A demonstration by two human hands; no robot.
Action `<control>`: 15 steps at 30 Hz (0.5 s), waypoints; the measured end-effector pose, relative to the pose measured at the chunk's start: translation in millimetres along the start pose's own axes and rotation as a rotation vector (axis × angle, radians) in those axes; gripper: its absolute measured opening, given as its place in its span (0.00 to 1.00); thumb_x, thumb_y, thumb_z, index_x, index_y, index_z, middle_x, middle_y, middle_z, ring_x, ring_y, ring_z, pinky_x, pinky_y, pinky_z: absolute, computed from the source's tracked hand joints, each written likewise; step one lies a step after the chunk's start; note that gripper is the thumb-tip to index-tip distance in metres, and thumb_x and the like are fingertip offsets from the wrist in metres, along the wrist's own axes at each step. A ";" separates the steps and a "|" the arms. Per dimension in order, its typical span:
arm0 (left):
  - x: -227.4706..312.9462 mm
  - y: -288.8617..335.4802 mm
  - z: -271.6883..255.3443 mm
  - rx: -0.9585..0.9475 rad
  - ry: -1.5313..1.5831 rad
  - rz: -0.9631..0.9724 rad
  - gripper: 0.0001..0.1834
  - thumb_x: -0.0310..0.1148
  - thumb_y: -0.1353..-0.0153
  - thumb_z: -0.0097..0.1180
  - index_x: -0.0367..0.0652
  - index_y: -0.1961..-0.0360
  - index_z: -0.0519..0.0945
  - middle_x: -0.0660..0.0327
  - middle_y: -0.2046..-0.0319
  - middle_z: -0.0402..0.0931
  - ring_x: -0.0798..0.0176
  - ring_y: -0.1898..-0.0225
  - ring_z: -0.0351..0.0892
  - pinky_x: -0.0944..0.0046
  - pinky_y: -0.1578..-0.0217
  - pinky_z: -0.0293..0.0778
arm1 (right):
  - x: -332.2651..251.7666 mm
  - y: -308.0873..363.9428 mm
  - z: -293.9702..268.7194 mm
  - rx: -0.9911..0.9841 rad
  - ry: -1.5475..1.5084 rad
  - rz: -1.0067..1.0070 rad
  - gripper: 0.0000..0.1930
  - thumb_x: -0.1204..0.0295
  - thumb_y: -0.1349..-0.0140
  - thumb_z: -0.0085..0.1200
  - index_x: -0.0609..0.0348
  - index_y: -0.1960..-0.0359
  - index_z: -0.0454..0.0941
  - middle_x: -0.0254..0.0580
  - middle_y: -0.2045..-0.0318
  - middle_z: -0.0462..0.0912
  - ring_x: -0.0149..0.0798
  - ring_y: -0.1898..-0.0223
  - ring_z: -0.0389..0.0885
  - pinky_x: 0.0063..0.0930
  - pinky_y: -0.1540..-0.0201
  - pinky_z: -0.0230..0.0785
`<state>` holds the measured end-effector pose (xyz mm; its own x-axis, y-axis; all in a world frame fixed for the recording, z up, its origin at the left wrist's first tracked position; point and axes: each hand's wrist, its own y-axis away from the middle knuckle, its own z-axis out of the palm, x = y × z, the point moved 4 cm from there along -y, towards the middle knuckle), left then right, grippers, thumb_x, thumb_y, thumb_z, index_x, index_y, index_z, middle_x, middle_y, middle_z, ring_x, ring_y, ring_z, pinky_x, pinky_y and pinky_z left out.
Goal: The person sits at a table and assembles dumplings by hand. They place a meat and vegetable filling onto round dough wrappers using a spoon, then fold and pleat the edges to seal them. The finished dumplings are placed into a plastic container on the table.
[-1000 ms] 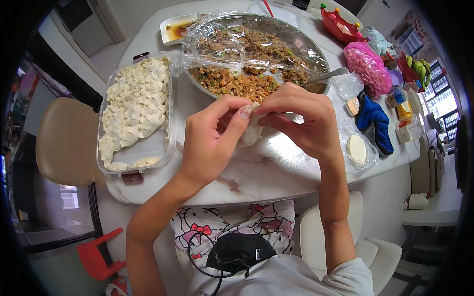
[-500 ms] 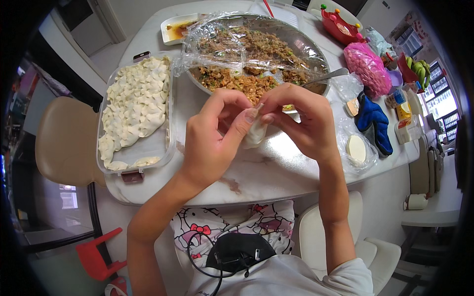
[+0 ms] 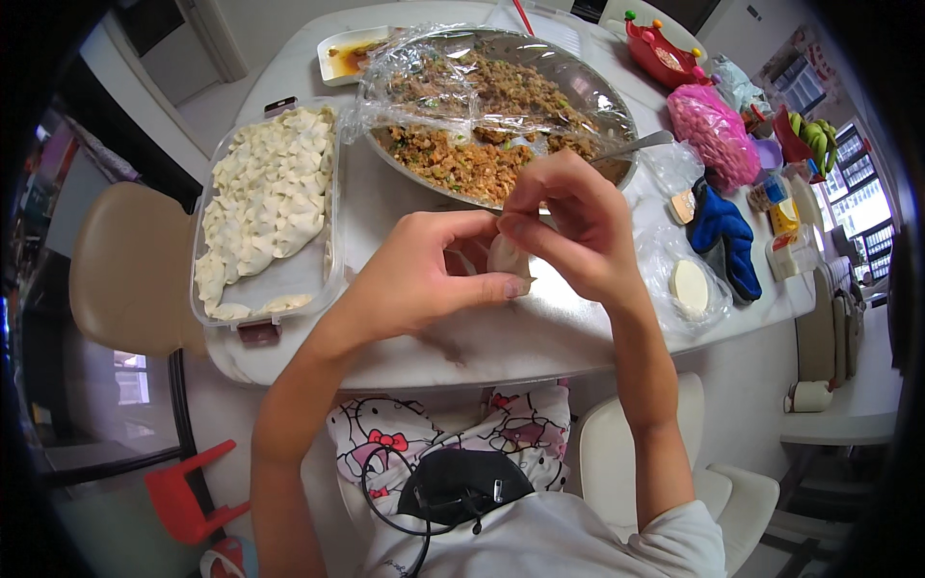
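Above the near side of the table, my left hand [image 3: 424,275] is closed around a pale dumpling [image 3: 505,255], with the thumb stretched along its lower side. My right hand [image 3: 576,226] pinches the dumpling's upper edge between thumb and fingertips. Fingers hide much of the dumpling. Just beyond the hands stands a wide metal bowl [image 3: 617,175] of minced filling [image 3: 448,164], partly covered by clear plastic wrap [image 3: 416,82]. A spoon [image 3: 636,145] leans on its right rim. To the left, a clear plastic container [image 3: 279,281] holds several rows of white dumplings [image 3: 270,188].
On the right lie a pale round slab [image 3: 689,287] in a clear bag, a blue cloth item [image 3: 725,236] and a pink bag [image 3: 713,135]. A white dish [image 3: 335,60] with brown sauce sits behind the container. Chairs [image 3: 135,270] flank the marble-look table [image 3: 405,361].
My left hand has turned flatter, its thumb now lower on the dumpling. My right hand has shifted slightly left, still pinching the upper edge. The view has moved a little.
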<state>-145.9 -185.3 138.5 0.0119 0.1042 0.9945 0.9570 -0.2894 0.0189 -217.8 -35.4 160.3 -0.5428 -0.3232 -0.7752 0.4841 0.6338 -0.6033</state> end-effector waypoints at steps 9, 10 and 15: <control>0.5 20.0 -14.4 0.079 0.090 0.033 0.19 0.28 0.47 0.71 0.36 0.55 0.79 0.65 0.65 0.80 0.74 0.66 0.77 0.71 0.62 0.75 | -15.9 -7.5 -5.7 0.094 0.000 0.149 0.21 0.64 0.24 0.44 0.57 0.34 0.68 0.36 0.65 0.86 0.25 0.62 0.79 0.17 0.62 0.66; 0.3 28.9 -17.8 0.108 0.068 0.055 0.19 0.28 0.47 0.72 0.37 0.56 0.79 0.65 0.65 0.80 0.74 0.65 0.77 0.72 0.62 0.75 | -14.2 -6.3 -2.1 0.090 -0.007 0.169 0.20 0.65 0.24 0.44 0.57 0.34 0.69 0.36 0.65 0.86 0.25 0.62 0.79 0.17 0.62 0.66; -5.1 74.7 -42.5 0.274 0.020 -0.027 0.17 0.27 0.48 0.71 0.38 0.58 0.78 0.66 0.65 0.78 0.76 0.65 0.77 0.74 0.64 0.74 | -13.4 -1.6 14.6 -0.015 0.121 0.203 0.16 0.71 0.28 0.48 0.61 0.41 0.74 0.39 0.67 0.86 0.28 0.62 0.83 0.21 0.58 0.72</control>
<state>-86.9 -247.8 139.3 -0.0183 0.0887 0.9959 0.9996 -0.0178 0.0199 -201.3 -42.4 168.9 -0.5139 -0.1015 -0.8518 0.5825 0.6876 -0.4334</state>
